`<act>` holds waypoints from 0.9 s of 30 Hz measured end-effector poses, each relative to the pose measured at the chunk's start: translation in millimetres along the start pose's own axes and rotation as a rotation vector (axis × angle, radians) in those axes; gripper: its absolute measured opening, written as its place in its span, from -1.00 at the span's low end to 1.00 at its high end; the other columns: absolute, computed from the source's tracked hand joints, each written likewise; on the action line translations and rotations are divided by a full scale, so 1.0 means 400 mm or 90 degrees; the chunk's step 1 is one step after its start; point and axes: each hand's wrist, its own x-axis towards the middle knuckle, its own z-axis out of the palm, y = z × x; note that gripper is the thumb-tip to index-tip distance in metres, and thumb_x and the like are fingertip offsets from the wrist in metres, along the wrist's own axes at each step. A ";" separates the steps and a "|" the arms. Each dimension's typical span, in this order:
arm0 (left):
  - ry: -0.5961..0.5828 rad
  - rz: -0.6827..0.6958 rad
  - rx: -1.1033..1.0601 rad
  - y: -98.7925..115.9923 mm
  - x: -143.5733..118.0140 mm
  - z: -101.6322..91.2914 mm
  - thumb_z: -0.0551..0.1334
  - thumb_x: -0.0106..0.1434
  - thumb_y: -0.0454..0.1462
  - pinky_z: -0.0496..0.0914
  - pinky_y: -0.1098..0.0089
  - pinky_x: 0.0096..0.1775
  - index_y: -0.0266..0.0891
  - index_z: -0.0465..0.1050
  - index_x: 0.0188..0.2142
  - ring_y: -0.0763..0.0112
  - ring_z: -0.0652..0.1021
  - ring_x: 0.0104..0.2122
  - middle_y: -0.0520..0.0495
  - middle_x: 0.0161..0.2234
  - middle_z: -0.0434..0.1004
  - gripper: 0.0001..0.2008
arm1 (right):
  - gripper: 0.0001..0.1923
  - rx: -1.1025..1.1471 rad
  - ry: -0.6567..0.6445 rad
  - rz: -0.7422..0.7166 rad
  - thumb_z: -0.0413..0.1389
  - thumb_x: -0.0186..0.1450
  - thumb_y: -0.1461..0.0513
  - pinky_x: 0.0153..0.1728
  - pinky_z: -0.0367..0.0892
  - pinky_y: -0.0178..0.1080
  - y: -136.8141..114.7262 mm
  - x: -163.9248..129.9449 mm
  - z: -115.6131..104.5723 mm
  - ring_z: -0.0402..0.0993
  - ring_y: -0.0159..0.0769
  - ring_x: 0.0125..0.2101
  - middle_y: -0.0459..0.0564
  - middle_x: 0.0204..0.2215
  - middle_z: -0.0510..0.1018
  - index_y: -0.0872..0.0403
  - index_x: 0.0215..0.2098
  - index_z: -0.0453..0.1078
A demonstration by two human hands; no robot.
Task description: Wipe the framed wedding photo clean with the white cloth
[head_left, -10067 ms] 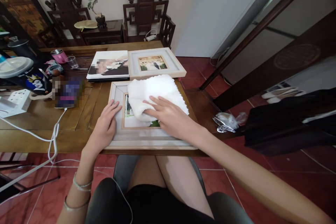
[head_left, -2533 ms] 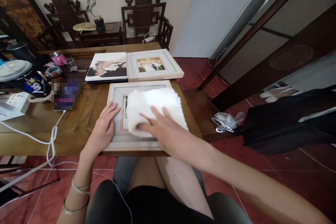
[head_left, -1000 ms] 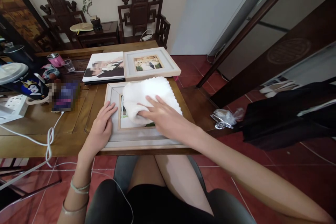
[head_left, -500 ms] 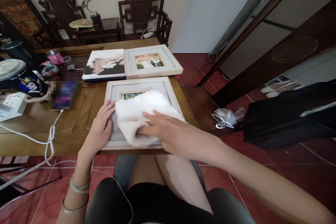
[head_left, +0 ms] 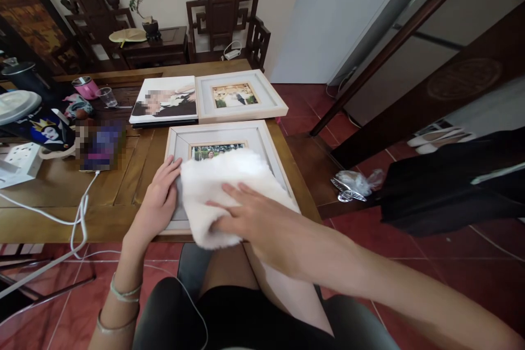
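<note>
Wooden table (head_left: 123,197): two picture frames (head_left: 223,142) (head_left: 240,95), photo album (head_left: 164,101), pink cup (head_left: 85,87), glass (head_left: 108,96), white cable (head_left: 61,219).

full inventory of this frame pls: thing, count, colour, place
fluffy white cloth: 1, white, on near frame, under right hand
pale wooden picture frame: 2, whitewashed; near one at table edge, far one behind it
frameless photo print: 1, left of far frame
brown wooden table: 1
pink cup: 1, far left
white cable: 1, left edge
carved dark chair: 2, by wall
left hand: on near frame's left side
right hand: flat on cloth
</note>
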 end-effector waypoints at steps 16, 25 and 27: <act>-0.017 -0.015 0.015 0.012 0.000 -0.006 -0.07 0.37 -0.38 0.05 0.01 0.30 -0.26 0.31 0.16 0.26 0.12 0.32 -0.19 0.25 0.27 -0.58 | -0.29 -0.198 0.107 0.185 -0.07 0.05 0.60 0.26 -0.06 0.14 0.149 0.056 -0.004 -0.03 0.02 0.31 0.13 0.16 0.41 0.15 0.14 0.33; -0.003 0.000 0.005 0.004 0.000 -0.003 -0.05 0.36 -0.37 0.08 0.00 0.29 -0.23 0.32 0.13 0.27 0.13 0.32 -0.17 0.24 0.29 -0.60 | -0.38 -0.049 -0.009 0.021 0.02 0.02 0.57 0.21 0.02 0.23 0.002 0.005 0.019 0.01 0.15 0.28 0.15 0.25 0.27 0.11 0.02 0.42; -0.009 -0.007 0.005 0.007 0.000 -0.004 -0.06 0.36 -0.37 0.07 0.01 0.30 -0.24 0.31 0.14 0.27 0.12 0.32 -0.18 0.25 0.28 -0.59 | -0.36 -0.012 0.016 -0.005 -0.06 0.01 0.58 0.23 0.05 0.14 -0.007 -0.025 0.006 0.07 0.00 0.28 0.08 0.23 0.31 0.08 -0.01 0.41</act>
